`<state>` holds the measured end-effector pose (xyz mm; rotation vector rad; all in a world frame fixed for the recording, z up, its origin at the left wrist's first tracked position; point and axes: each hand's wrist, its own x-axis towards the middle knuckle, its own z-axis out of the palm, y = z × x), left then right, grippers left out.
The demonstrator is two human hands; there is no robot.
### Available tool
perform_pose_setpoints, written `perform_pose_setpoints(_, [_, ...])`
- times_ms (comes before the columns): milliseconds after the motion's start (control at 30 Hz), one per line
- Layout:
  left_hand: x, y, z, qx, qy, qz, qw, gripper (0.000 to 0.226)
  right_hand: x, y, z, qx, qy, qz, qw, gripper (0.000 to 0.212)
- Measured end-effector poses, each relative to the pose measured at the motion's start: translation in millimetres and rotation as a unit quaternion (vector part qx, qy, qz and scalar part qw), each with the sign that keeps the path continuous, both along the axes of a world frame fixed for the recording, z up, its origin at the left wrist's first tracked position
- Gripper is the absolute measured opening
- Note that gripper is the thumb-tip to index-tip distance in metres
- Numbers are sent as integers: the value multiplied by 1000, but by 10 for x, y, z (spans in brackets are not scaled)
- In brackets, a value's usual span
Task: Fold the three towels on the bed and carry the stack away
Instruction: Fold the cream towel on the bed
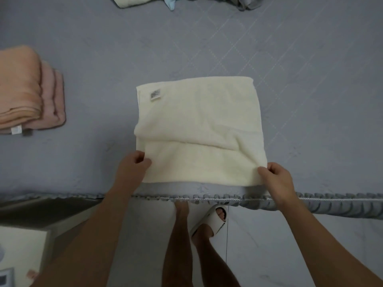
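Observation:
A cream towel (pixel 199 125) lies partly folded on the grey-blue bed (pixel 290 69), its near edge close to the bed's front edge. A small white label sits near its far left corner. My left hand (pixel 132 168) pinches the towel's near left corner. My right hand (pixel 275 179) pinches the near right corner. A folded peach towel (pixel 20 85) rests on a folded pink towel (pixel 56 100) at the left of the bed.
At the bed's far edge lie a cream cloth (pixel 132 2), a light blue cloth (pixel 171 3) and a grey cloth (pixel 244 2). A pale bedside cabinet (pixel 22 245) stands at the lower left. My legs and a white slipper (pixel 209 222) are on the floor below.

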<state>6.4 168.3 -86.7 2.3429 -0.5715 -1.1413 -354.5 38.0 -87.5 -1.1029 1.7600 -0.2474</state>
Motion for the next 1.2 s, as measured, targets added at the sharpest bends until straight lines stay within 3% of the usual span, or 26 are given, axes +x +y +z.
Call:
perform_pose_setpoints(100, [-59,300,-19,-10,-31,70,997,26,-91,117,-11,-19,38,3,999,11])
perform_pose_setpoints(200, [-78,603,-106,144,1,-22,989,14,-148,200,-100,55,85,84,991,8])
perform_pose_setpoints(267, [-55,665,-150,181,39,-61,981,25,-149,194,-145,52,79,88,992,12])
perform_pose_setpoints(333, [-27,573,-169,120,50,5,992,37,-102,134,-144,24,57,59,996,22])
perform_pose_setpoints(433, [19,340,-175,55,34,62,996,35,-4,38,-118,44,23,27,998,27])
perform_pose_setpoints(533, [26,290,-201,72,32,24,997,21,-54,30,-143,40,35,28,998,15])
perform_pose_setpoints(600, [5,367,-215,110,23,4,994,19,-142,56,-178,52,88,48,994,8])
perform_pose_setpoints(767, [-34,431,-283,132,68,9,989,12,-271,86,-248,79,164,87,979,10])
perform_pose_setpoints(833, [-7,317,-284,114,65,11,991,20,-230,41,-235,73,163,87,980,10])
perform_pose_setpoints(900, [62,100,-268,99,38,31,994,33,-166,-50,-212,67,141,67,985,15])
perform_pose_setpoints(1200, [696,-1279,-310,-29,30,93,995,30,647,-1232,-178,-33,121,63,990,25])
